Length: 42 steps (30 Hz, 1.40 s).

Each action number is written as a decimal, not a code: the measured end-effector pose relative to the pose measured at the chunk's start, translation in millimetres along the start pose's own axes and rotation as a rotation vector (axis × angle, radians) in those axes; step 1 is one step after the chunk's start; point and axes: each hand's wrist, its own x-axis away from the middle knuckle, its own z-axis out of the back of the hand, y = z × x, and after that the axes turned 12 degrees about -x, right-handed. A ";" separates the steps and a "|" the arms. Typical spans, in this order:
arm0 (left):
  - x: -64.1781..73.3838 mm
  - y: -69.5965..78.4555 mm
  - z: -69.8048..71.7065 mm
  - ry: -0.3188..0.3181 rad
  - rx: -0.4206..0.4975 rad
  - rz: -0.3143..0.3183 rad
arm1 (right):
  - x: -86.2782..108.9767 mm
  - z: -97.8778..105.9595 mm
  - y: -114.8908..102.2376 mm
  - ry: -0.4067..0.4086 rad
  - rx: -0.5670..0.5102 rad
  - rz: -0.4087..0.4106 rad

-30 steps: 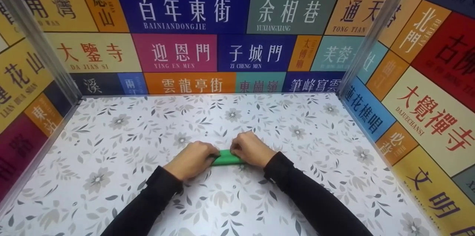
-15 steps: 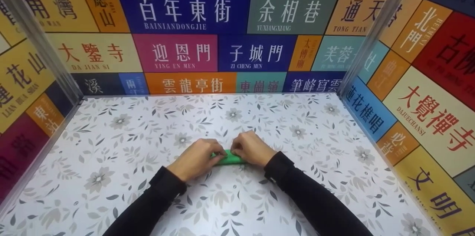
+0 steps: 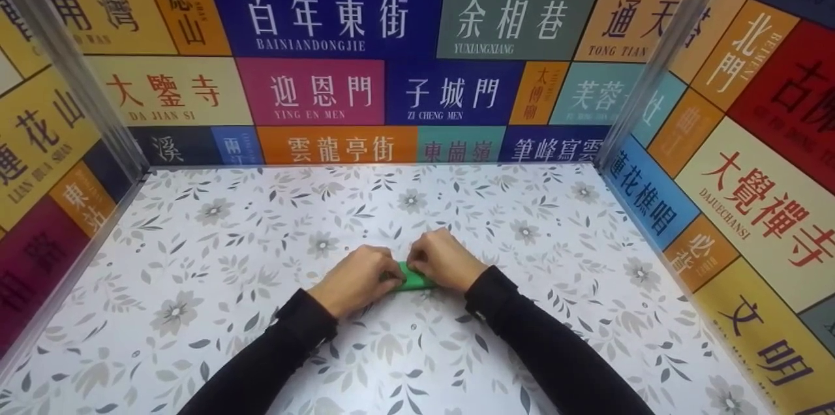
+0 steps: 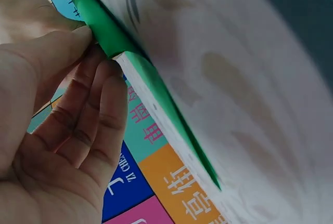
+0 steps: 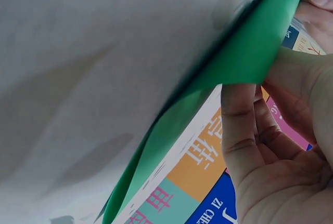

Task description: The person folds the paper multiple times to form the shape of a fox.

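A strip of green paper (image 3: 415, 279) lies on the flower-patterned bench (image 3: 261, 226), about midway between its left and right edges and well apart from its back edge. The left hand (image 3: 362, 279) has a narrow grip, thumb and fingers pinching the paper near its left end. The right hand (image 3: 447, 260), just beside it, has a narrow grip too, pinching the paper toward its right end and covering part of it. In the wrist views the paper curls over along its length; whether it is rolled or folded cannot be told. Black sleeves (image 3: 554, 343) reach in over the front of the bench. Colourful lettered walls (image 3: 326, 14) stand along its back, left and right edges.
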 end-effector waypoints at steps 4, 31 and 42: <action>-1.0 0.5 -1.3 -0.014 0.015 0.001 | 0.6 0.8 0.0 -0.002 -0.004 -0.003; -4.4 7.7 -3.0 -0.015 -0.086 -0.027 | -0.5 -1.8 1.7 0.010 0.008 0.014; -12.4 8.1 0.8 -0.058 -0.043 0.058 | 0.3 -2.3 1.3 0.017 0.012 0.007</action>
